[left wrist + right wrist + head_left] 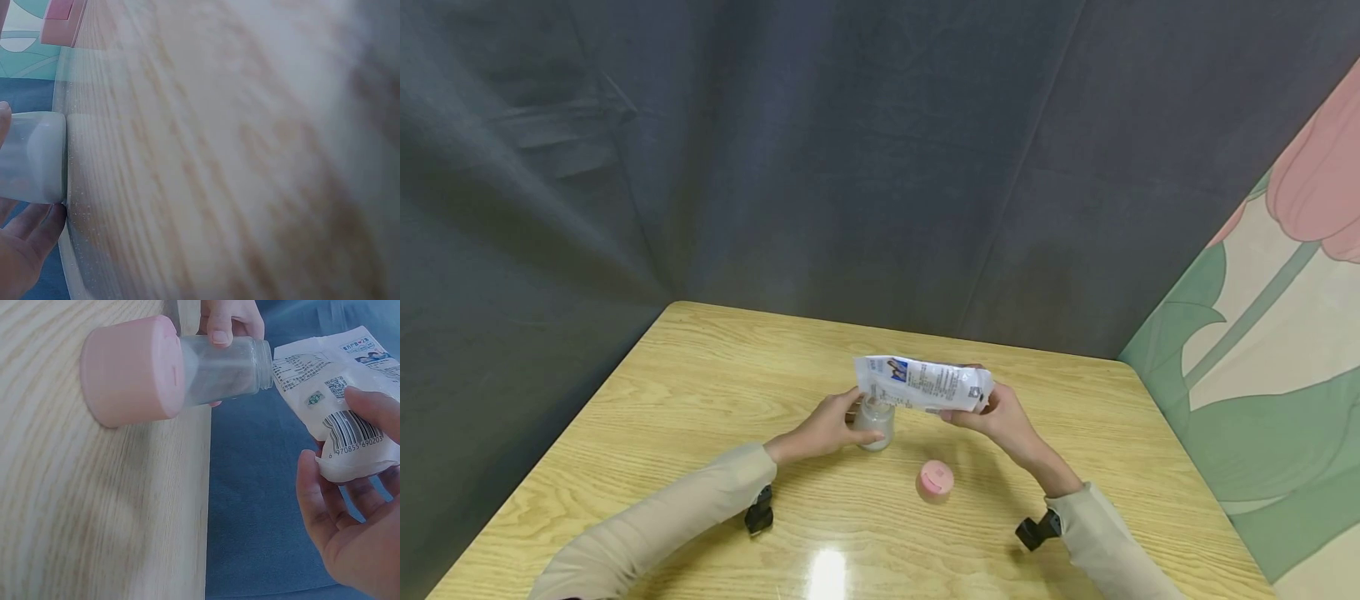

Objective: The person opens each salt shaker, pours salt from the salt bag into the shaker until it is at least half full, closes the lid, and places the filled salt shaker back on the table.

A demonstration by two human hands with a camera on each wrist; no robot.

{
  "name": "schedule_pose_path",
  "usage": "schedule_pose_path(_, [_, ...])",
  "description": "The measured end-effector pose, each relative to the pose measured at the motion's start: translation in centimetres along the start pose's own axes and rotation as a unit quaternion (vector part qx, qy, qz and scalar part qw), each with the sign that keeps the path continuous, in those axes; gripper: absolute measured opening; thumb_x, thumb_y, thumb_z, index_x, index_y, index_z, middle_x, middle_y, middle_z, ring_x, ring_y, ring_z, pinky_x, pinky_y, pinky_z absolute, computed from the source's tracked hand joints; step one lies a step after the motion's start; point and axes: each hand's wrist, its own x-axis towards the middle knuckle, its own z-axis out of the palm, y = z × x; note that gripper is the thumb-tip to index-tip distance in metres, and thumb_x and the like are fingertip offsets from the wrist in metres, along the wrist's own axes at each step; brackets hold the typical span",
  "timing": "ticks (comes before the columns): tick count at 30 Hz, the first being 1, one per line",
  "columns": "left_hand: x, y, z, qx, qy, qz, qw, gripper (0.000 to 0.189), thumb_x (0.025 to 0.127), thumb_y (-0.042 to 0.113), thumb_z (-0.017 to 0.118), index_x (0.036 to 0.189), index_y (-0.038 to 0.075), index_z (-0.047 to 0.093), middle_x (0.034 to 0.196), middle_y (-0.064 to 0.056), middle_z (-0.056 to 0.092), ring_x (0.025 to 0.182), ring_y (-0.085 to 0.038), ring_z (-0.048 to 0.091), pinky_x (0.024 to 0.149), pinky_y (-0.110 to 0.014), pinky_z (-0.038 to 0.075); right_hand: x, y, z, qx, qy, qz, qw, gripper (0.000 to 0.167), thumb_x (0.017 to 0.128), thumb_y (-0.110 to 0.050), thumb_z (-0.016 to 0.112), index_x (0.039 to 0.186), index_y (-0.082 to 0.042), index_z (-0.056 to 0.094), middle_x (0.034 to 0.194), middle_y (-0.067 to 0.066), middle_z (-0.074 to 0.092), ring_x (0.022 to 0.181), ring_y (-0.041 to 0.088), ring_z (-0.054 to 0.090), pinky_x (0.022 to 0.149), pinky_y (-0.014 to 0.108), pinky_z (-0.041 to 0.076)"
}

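My left hand [829, 428] holds a clear glass jar [880, 427] that stands upright on the table, fingers and thumb on either side of it. Whitish matter shows low in the jar [225, 369] in the right wrist view. With my right hand [1002, 417] I grip a white printed packet [925, 383], its far end tipped toward the jar's open mouth. A barcode and small print cover the packet [322, 387] in the right wrist view. The packet's opening is hidden. Near the jar, on the table, sits a round pink lid [936, 478].
The wooden table [730, 358] has its back edge against a dark curtain [850, 167]. To the right rises a wall panel painted with flowers [1285, 350]. Each wrist carries a small black camera, such as the one on the right [1037, 530].
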Motion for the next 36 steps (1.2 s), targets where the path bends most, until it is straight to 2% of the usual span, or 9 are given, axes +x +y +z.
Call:
schedule_pose_path(19, [0.13,-0.15,0.05,-0.002,0.001,-0.001,1.0,0.074,0.087,0.028,0.079,0.147,0.007,0.042,0.133,-0.01,0.059,0.118,-0.023,0.06,0.096,-0.033,0.051,-0.05,-0.41,-0.01,-0.009,0.0,0.007,0.9999,0.052,0.085,0.001,0.076,0.132,-0.008,0.056,0.128,0.013,0.062,0.112,0.025,0.063,0.082,0.038,0.058])
schedule_pose_path(36, [0.01,-0.22,0.03,0.003,-0.001,0.002,1.0,0.075,0.087,0.028,0.079,0.148,0.007,0.041,0.134,-0.01,0.058,0.119,-0.023,0.059,0.097,-0.034,0.05,0.0,-0.15,0.0,0.006,-0.003,0.0,1.0,0.051,0.084,0.005,0.075,0.13,-0.005,0.056,0.126,0.01,0.063,0.112,0.025,0.063,0.082,0.039,0.058])
